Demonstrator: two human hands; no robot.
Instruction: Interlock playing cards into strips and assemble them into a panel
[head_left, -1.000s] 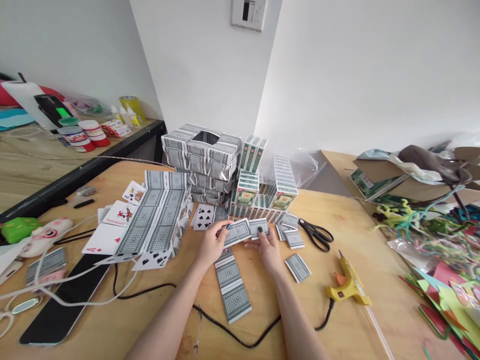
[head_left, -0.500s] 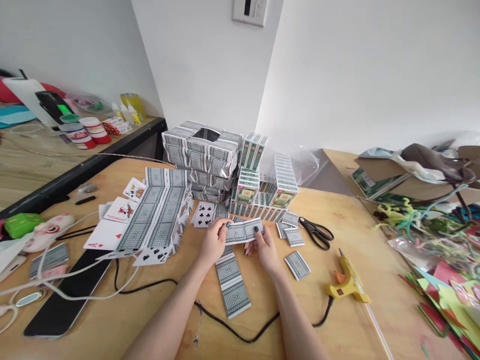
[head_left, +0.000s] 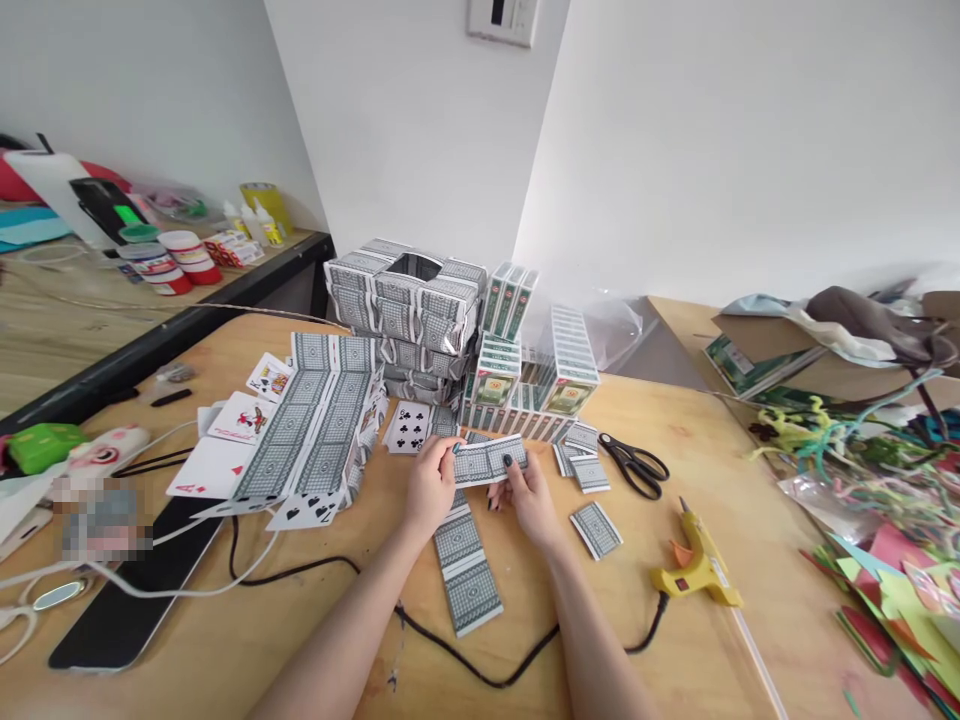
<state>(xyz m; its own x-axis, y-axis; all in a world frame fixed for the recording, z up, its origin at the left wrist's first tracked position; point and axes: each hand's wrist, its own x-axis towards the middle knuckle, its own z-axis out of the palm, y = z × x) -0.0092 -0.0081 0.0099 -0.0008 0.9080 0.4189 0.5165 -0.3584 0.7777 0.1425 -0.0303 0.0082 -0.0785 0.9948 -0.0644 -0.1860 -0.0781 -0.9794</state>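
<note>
A short strip of joined playing cards point(head_left: 478, 463), patterned backs up, is held level above the table between both hands. My left hand point(head_left: 433, 487) pinches its left end. At its right end my right hand point(head_left: 526, 492) grips with the thumb on top and fingers beneath. Below the hands a longer card strip point(head_left: 469, 575) lies on the wood. Folded cards point(head_left: 596, 529) rest to the right, with a few more point(head_left: 589, 473) behind them. A folded card structure point(head_left: 307, 430) stands to the left.
Black scissors point(head_left: 636, 467) and a yellow glue gun point(head_left: 699, 565) lie at the right. Behind are a card-covered box point(head_left: 409, 310) and stacked card packs point(head_left: 517, 420). A black cable point(head_left: 450, 655) crosses the front; a dark phone point(head_left: 135, 600) lies left.
</note>
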